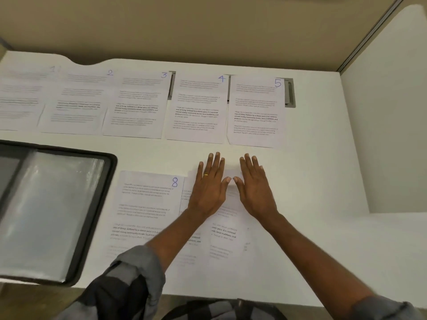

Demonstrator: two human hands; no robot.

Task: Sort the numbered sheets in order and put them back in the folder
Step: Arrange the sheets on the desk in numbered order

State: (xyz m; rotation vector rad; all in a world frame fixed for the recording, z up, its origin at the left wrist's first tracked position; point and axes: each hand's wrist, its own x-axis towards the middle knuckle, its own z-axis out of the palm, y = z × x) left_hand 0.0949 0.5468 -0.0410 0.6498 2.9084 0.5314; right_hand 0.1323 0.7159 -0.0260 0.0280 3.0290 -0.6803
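The person wears a grey-and-dark checked shirt, its sleeves rolled up past the forearms, and a thin yellow ring on one finger of the left hand.

Handwritten numerals in blue ink, one at the top right corner of each printed sheet. Far row on the tabletop, left to right: sheet 1, numeral faint; sheet 2; sheet 3; sheet 4; sheet 5. Near row: sheet 8, left of the sheets under the hands. No numeral visible on those covered sheets. Printed body text on all sheets mostly too blurred to read; bold fragments legible on sheets 3 to 5: "way of living. Defined by a slower pace".
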